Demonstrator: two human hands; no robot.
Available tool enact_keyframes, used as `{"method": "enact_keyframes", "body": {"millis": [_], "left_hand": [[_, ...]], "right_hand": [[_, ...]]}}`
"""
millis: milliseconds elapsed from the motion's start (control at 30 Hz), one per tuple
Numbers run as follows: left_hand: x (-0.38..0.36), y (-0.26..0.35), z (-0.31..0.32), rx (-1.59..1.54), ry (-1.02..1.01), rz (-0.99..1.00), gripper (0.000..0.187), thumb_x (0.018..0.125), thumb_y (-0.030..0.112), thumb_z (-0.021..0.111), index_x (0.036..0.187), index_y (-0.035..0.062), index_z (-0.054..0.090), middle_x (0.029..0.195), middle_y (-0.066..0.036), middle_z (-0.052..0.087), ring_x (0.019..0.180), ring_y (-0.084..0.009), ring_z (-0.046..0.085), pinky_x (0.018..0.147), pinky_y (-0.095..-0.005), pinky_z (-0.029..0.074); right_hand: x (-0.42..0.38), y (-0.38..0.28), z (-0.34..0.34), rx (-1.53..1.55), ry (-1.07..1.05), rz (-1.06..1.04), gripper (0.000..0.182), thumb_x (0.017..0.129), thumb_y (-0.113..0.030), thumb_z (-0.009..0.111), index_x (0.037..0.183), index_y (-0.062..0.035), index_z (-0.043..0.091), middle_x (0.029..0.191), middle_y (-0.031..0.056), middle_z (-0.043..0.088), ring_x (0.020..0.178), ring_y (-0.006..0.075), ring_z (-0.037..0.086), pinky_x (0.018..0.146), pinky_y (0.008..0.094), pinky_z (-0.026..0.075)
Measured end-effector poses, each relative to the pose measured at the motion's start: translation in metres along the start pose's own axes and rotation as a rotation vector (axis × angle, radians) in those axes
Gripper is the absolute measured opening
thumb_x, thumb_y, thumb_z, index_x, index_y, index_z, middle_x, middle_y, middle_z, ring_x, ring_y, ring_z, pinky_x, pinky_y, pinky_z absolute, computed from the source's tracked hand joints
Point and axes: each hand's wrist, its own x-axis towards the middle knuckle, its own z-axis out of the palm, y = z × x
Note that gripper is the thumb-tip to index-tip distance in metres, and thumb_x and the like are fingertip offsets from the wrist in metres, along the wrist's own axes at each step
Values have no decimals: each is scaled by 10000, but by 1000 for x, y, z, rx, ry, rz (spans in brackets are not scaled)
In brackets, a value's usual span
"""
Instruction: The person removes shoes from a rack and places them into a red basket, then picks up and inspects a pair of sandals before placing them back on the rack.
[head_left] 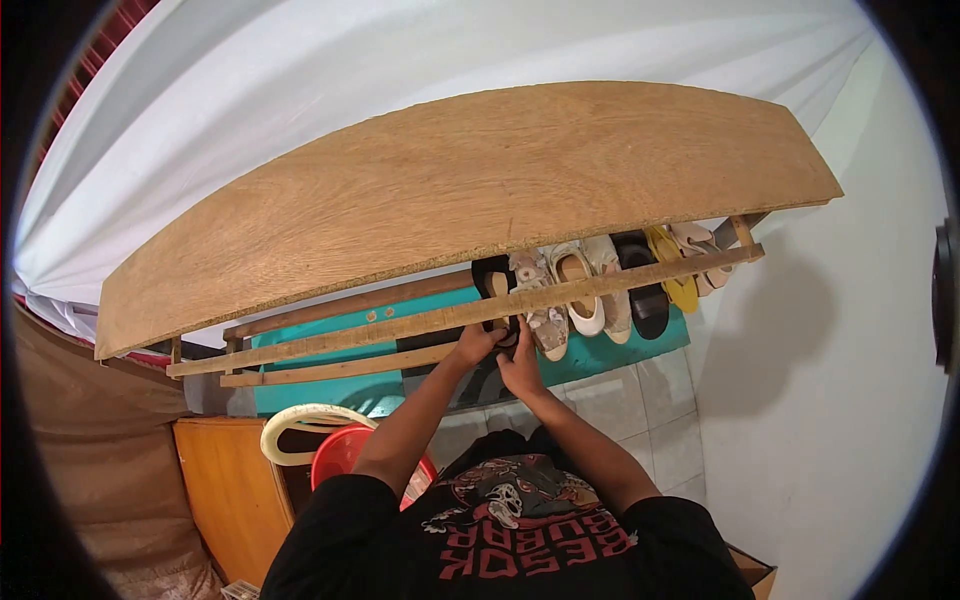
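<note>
Both my hands are at the front of a teal shelf [590,352] under a wooden board. My left hand [478,344] and my right hand [522,368] have their fingers closed on the near end of a black shoe [490,275], one on each side. A wooden rail [400,322] crosses over the shoe and hides part of it. To its right stand a patterned grey-beige shoe [545,325], a cream shoe [585,310], a beige shoe [617,318], a dark brown shoe [648,305], a yellow shoe [680,290] and pale pink shoes [706,278].
The long wooden board [450,190] overhangs the shelf. Below left are a red bucket [340,450], a cream ring-shaped seat [290,425] and an orange-brown cabinet [230,490]. A white wall [830,400] stands at the right.
</note>
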Motion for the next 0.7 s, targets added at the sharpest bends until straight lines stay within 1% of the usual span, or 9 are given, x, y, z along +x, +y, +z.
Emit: {"method": "enact_keyframes", "body": {"millis": [167, 267, 367, 433, 467, 567, 633, 667, 700], "left_hand": [[-4, 8, 10, -14, 21, -97, 389, 871, 62, 611, 1247, 7, 530, 1120, -115, 615, 957, -204, 626, 815, -326, 518], [-6, 6, 12, -13, 118, -118, 406, 886, 110, 614, 1270, 10, 524, 1143, -121, 609, 1003, -217, 613, 849, -337, 503], [-9, 17, 10, 71, 50, -203, 420, 914, 173, 601, 1290, 4, 517, 1147, -119, 610, 1042, -220, 598, 875, -343, 487], [-6, 13, 8, 17, 44, -132, 401, 950, 218, 573, 1281, -1, 525, 1170, -128, 599, 1040, -221, 594, 885, -345, 479], [1, 3, 6, 17, 42, -132, 401, 950, 218, 573, 1281, -1, 525, 1170, -128, 599, 1040, -221, 594, 885, -345, 479], [19, -19, 0, 88, 160, -104, 480, 992, 281, 519, 1389, 25, 432, 1172, -122, 599, 1033, -219, 589, 889, -348, 477], [18, 11, 4, -52, 272, -149, 580, 1017, 325, 475, 1505, 91, 267, 1215, -124, 583, 1054, -225, 576, 902, -359, 471], [25, 0, 2, -53, 269, -147, 580, 1017, 325, 475, 1505, 91, 267, 1215, -124, 583, 1054, -225, 576, 902, -359, 471], [37, -21, -3, -9, 221, -92, 596, 1026, 337, 448, 1522, 102, 216, 1302, -177, 520, 1114, -274, 559, 926, -382, 462]], "right_hand": [[-4, 1, -7, 72, -80, 63, 891, 780, 63, 604, 1531, -71, 144, 1384, 271, 394, 1221, 419, 481, 1020, 449, 414], [-8, -2, -9, -74, -12, -49, 890, 784, 61, 601, 1534, -80, 145, 1391, 262, 406, 1160, 410, 526, 959, 431, 455], [-12, 9, -8, -31, -58, 22, 891, 787, 52, 607, 1537, -90, 148, 1406, 257, 411, 1064, 375, 576, 877, 411, 490], [-14, 15, -5, 70, -110, 180, 891, 788, 43, 610, 1539, -104, 156, 1422, 245, 413, 1008, 342, 593, 836, 402, 500], [-16, 19, -4, 69, -109, 180, 891, 788, 43, 610, 1539, -104, 156, 1422, 245, 413, 1008, 342, 593, 836, 402, 500], [-19, 18, -7, 56, -54, 84, 871, 792, 38, 608, 1533, -106, 173, 1424, 223, 420, 986, 320, 594, 829, 402, 503], [-17, 10, -15, 116, -87, 236, 833, 793, 28, 610, 1518, -96, 219, 1428, 208, 418, 1014, 327, 590, 863, 409, 496], [-17, 11, -16, 114, -84, 235, 833, 793, 28, 610, 1518, -96, 219, 1428, 208, 418, 1014, 327, 590, 863, 409, 496], [-16, 14, -18, 91, -104, 208, 798, 794, 19, 614, 1498, -86, 253, 1431, 210, 412, 1026, 335, 585, 882, 412, 488]]}}
